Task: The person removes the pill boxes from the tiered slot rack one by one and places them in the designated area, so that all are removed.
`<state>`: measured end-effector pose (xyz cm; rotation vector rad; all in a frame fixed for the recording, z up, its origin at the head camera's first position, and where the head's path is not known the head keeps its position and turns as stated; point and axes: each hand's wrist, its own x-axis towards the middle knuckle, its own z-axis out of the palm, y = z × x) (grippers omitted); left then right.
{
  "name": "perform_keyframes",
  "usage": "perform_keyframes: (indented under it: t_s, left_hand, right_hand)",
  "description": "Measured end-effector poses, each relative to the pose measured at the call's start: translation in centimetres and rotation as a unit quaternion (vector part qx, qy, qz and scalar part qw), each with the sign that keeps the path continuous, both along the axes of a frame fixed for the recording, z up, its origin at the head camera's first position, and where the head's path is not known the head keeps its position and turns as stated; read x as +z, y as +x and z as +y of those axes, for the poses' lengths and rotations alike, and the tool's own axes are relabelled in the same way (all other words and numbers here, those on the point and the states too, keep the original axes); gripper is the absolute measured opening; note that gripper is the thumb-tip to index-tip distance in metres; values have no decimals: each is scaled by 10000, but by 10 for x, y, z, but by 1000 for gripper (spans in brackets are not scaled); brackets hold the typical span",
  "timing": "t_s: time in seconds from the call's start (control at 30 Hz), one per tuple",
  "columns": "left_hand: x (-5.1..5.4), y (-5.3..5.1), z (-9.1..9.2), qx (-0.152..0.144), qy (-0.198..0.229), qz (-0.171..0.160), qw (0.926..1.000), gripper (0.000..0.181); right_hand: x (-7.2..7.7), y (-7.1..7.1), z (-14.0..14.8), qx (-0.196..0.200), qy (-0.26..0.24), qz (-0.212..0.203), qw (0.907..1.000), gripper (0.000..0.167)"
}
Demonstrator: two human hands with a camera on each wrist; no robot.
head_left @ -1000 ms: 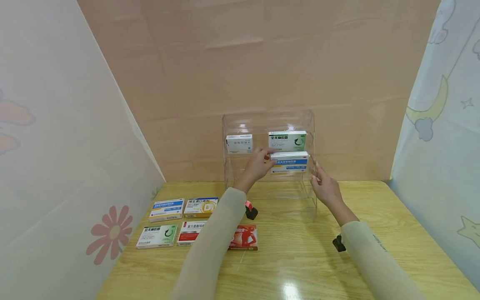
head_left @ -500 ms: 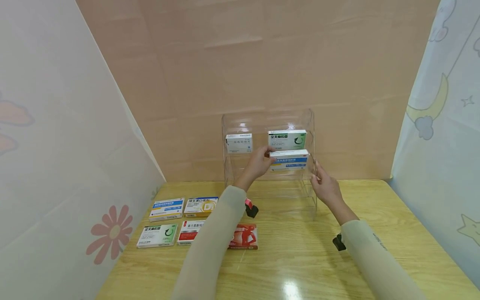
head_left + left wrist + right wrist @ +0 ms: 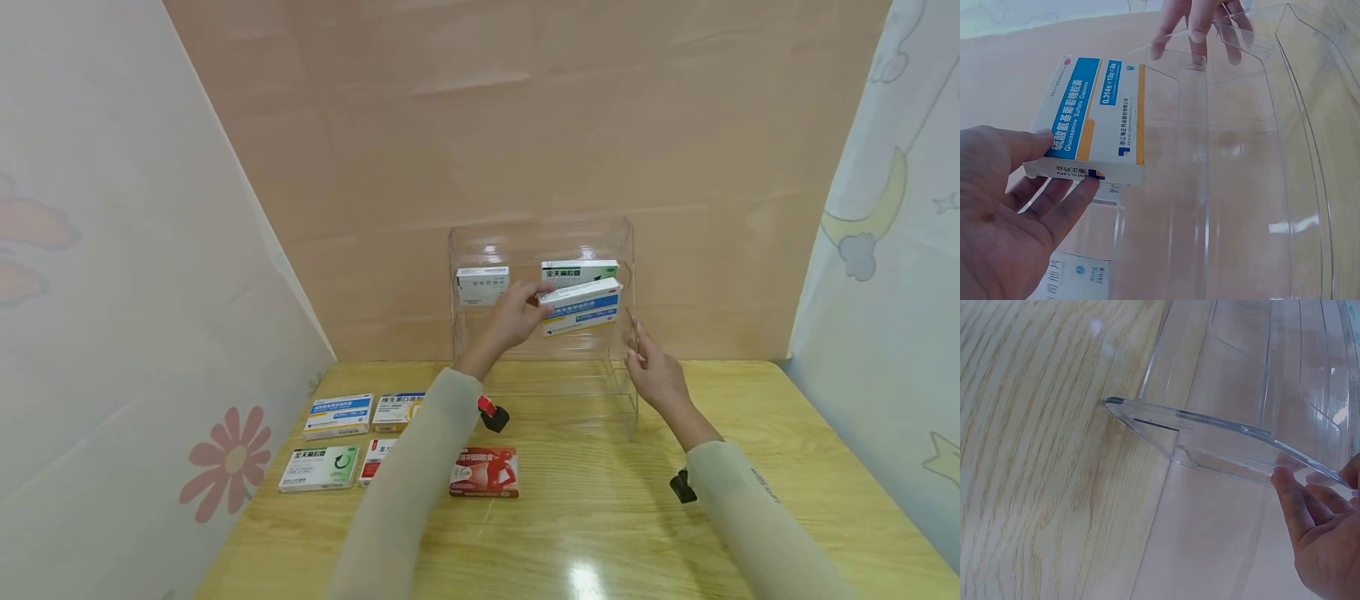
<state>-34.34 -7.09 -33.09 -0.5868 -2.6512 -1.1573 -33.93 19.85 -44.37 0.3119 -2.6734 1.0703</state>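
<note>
My left hand (image 3: 517, 315) pinches a white, blue and orange medicine box (image 3: 582, 310) by its left end. Tilted with its right end higher, the box is held in front of the clear display rack (image 3: 555, 392). In the left wrist view, the thumb lies on the printed face of this medicine box (image 3: 1094, 112). My right hand (image 3: 657, 372) grips the rack's right side edge, with fingers and thumb on either side of the clear panel in the right wrist view. A green and white medicine box (image 3: 577, 271) stands on the upper tier, partly hidden behind the held one.
A white medicine box (image 3: 482, 287) stands at the upper tier's left. On the wooden table (image 3: 570, 517), several boxes lie at left, including a blue and white box (image 3: 338, 415), a green and white box (image 3: 318, 468) and a red box (image 3: 483, 472). My left sleeve partly covers others.
My left hand has raised the held medicine box slightly and tilted its right end up, so it covers more of the green and white box. The right hand stays on the rack's edge.
</note>
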Motion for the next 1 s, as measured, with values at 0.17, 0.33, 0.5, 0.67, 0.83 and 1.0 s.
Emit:
perform_keyframes:
  t_s: [0.17, 0.33, 0.5, 0.67, 0.83, 1.0]
  left_hand:
    - [7, 11, -1, -123, -66, -77, 9999, 37]
    - [10, 25, -1, -466, -301, -360, 9978, 37]
    - [4, 35, -1, -677, -370, -609, 9952, 36]
    - [-6, 40, -3, -714, -462, -647, 9943, 34]
    - [-19, 43, -7, -721, -328, -839, 9933, 32]
    - [-29, 49, -10, -714, -271, -1007, 9920, 33]
  right_hand:
    - [1, 1, 1, 23, 10, -65, 10000, 62]
    - [0, 1, 3, -15, 36, -33, 10000, 62]
    - [-1, 0, 5, -68, 71, -49, 9999, 62]
    - [-2, 0, 5, -72, 57, -30, 10000, 62]
    - [-5, -1, 4, -60, 47, 32, 10000, 60]
    - [-7, -1, 5, -60, 29, 147, 9999, 59]
